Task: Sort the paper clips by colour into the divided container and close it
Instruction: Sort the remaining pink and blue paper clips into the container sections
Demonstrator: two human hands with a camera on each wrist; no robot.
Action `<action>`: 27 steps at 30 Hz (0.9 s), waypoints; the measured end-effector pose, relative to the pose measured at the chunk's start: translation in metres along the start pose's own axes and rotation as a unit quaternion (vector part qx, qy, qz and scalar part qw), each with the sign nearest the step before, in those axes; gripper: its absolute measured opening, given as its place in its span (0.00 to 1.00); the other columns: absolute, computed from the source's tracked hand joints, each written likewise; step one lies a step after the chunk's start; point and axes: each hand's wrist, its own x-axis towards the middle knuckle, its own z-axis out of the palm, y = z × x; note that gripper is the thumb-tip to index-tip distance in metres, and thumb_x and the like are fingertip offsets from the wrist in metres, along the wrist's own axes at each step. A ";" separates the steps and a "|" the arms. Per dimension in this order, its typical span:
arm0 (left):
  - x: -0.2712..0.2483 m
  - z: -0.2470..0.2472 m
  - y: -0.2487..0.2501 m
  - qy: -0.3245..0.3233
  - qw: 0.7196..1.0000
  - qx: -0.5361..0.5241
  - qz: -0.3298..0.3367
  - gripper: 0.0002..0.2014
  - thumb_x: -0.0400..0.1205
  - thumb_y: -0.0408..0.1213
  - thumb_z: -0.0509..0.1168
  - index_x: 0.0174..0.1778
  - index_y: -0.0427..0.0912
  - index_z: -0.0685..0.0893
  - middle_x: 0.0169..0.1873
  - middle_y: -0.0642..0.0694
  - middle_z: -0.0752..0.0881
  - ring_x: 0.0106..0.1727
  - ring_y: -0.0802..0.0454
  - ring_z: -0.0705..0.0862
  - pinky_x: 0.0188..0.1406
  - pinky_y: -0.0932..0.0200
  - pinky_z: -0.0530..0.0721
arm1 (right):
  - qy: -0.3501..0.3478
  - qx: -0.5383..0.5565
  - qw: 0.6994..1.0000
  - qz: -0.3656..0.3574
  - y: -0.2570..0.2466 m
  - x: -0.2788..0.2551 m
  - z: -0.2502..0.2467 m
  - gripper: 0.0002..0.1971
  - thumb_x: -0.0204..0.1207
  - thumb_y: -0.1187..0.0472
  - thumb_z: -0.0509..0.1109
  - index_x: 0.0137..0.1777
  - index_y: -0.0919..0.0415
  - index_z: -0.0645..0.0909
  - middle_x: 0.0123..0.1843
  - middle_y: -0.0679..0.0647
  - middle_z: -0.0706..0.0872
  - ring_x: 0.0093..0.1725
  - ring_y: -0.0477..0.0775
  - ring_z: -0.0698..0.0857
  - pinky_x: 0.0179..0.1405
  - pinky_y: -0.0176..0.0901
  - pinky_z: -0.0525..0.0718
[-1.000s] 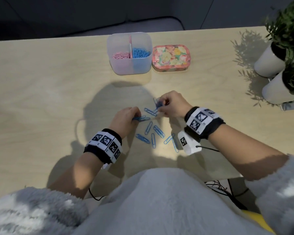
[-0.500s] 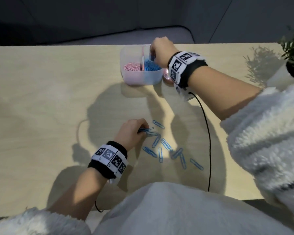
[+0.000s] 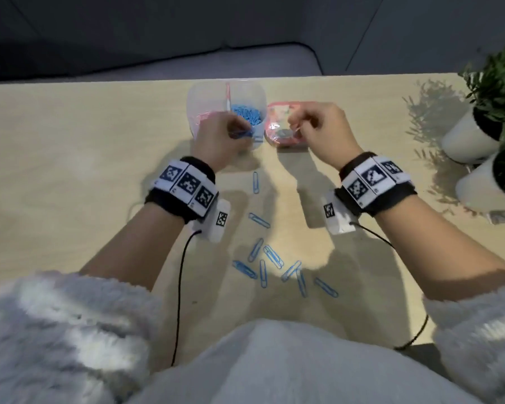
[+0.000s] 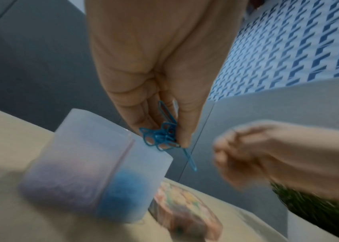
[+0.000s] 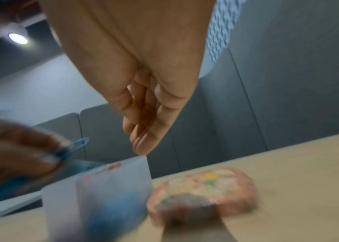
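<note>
Mid-sort: my left hand pinches blue clips above the container; drop them blue-side next. Right hand loosely curled, empty. More clips on bench.

left hand pinching blue clips, above container

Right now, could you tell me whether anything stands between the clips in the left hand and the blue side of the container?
Nothing visible does. The left hand pinches a bunch of blue clips just above the open container, near its blue compartment. The lid lies beside it on the table, and the right hand is off to the side.
</note>
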 end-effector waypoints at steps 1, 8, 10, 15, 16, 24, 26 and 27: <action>0.016 0.000 0.001 0.023 1.000 -0.003 -0.014 0.10 0.71 0.28 0.72 0.47 0.37 0.86 0.40 0.47 0.84 0.43 0.54 0.81 0.44 0.75 0.78 | -0.017 0.013 1.000 0.017 0.014 -0.019 -0.003 0.15 0.71 0.73 0.57 0.40 0.58 0.83 0.36 0.48 0.84 0.33 0.42 0.85 0.42 0.38 0.85; 0.074 0.012 0.002 0.055 0.991 0.073 -0.098 0.14 0.71 0.34 0.75 0.51 0.37 0.85 0.41 0.46 0.82 0.42 0.51 0.80 0.51 0.57 0.84 | -0.143 -0.094 0.982 0.079 0.067 -0.137 -0.019 0.15 0.75 0.67 0.64 0.32 0.47 0.74 0.27 0.42 0.80 0.27 0.38 0.75 0.36 0.27 0.74; 0.072 0.018 0.003 0.034 0.994 0.067 -0.084 0.19 0.71 0.37 0.75 0.56 0.36 0.83 0.45 0.43 0.84 0.46 0.48 0.83 0.57 0.56 0.83 | -0.192 -0.104 0.972 0.090 0.076 -0.160 -0.021 0.10 0.74 0.62 0.68 0.35 0.49 0.73 0.31 0.47 0.79 0.31 0.45 0.74 0.39 0.40 0.77; 0.041 0.022 0.007 0.030 0.990 0.128 0.047 0.12 0.78 0.30 0.63 0.56 0.39 0.85 0.55 0.40 0.87 0.57 0.44 0.83 0.60 0.59 0.79 | -0.207 -0.134 0.963 0.112 0.079 -0.191 -0.014 0.17 0.70 0.49 0.74 0.38 0.57 0.68 0.34 0.49 0.74 0.34 0.52 0.72 0.37 0.49 0.73; 0.030 0.022 0.007 0.036 0.987 0.130 0.083 0.12 0.78 0.28 0.61 0.53 0.38 0.86 0.52 0.41 0.87 0.54 0.45 0.83 0.56 0.59 0.79 | -0.211 -0.142 0.960 0.119 0.076 -0.196 -0.012 0.20 0.68 0.47 0.75 0.38 0.58 0.68 0.35 0.49 0.74 0.35 0.51 0.72 0.35 0.45 0.71; -0.048 0.059 -0.056 -0.193 0.937 0.276 0.096 0.24 0.82 0.43 0.58 0.71 0.33 0.71 0.73 0.33 0.72 0.71 0.35 0.72 0.73 0.49 0.66 | -0.277 -0.196 0.937 0.080 0.064 -0.215 0.025 0.22 0.68 0.55 0.75 0.56 0.61 0.69 0.55 0.58 0.75 0.52 0.62 0.79 0.50 0.50 0.77; -0.061 0.064 -0.063 -0.243 0.899 0.344 0.120 0.33 0.79 0.53 0.49 0.72 0.30 0.69 0.74 0.30 0.69 0.74 0.33 0.69 0.77 0.45 0.60 | -0.259 -0.168 0.948 0.072 0.061 -0.215 0.032 0.20 0.70 0.63 0.72 0.60 0.64 0.72 0.55 0.60 0.77 0.53 0.64 0.80 0.53 0.50 0.76; -0.069 0.065 -0.065 -0.267 0.884 0.360 0.133 0.36 0.76 0.55 0.45 0.70 0.29 0.71 0.73 0.29 0.70 0.72 0.31 0.71 0.76 0.44 0.62 | -0.247 -0.158 0.954 0.067 0.060 -0.213 0.036 0.18 0.71 0.66 0.71 0.60 0.64 0.74 0.54 0.61 0.79 0.52 0.64 0.80 0.52 0.48 0.75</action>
